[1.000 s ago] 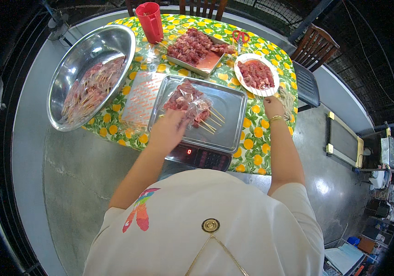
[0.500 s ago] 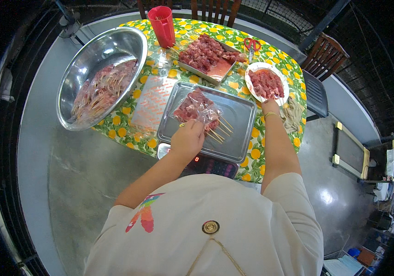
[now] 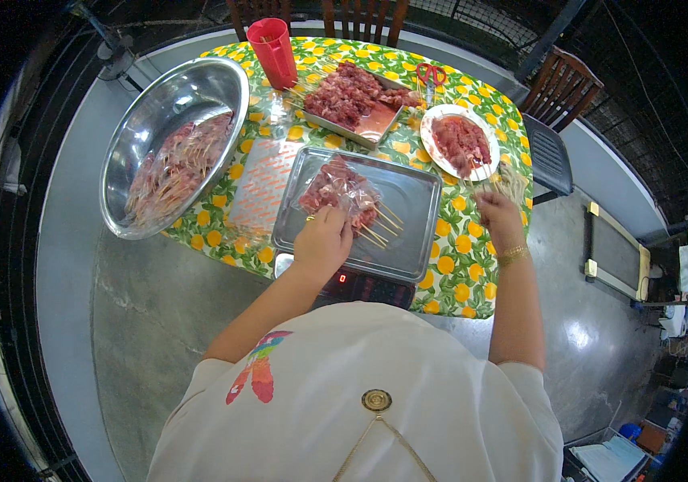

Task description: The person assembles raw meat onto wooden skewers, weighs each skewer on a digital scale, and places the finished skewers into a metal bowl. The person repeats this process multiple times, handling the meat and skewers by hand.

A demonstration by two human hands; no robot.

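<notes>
A clear bag of raw meat skewers (image 3: 340, 191) lies on a flat steel tray (image 3: 408, 213) that sits on a digital scale (image 3: 352, 283). My left hand (image 3: 322, 243) rests on the near end of the bag, fingers curled over the stick ends. My right hand (image 3: 498, 214) is at the table's right edge, fingers closed around thin wooden skewers (image 3: 509, 180), just below a white plate of raw meat (image 3: 460, 143).
A large steel bowl (image 3: 159, 104) holding several meat skewers sits at the left. A steel tray of meat chunks (image 3: 352, 96), a red cup (image 3: 273, 42), red scissors (image 3: 431, 74) and flat plastic bags (image 3: 262, 186) are on the fruit-patterned tablecloth (image 3: 460, 265). Wooden chairs (image 3: 563, 88) stand behind.
My left hand has stayed on the bag on the tray. My right hand has drawn back from the white plate toward the loose wooden skewers.
</notes>
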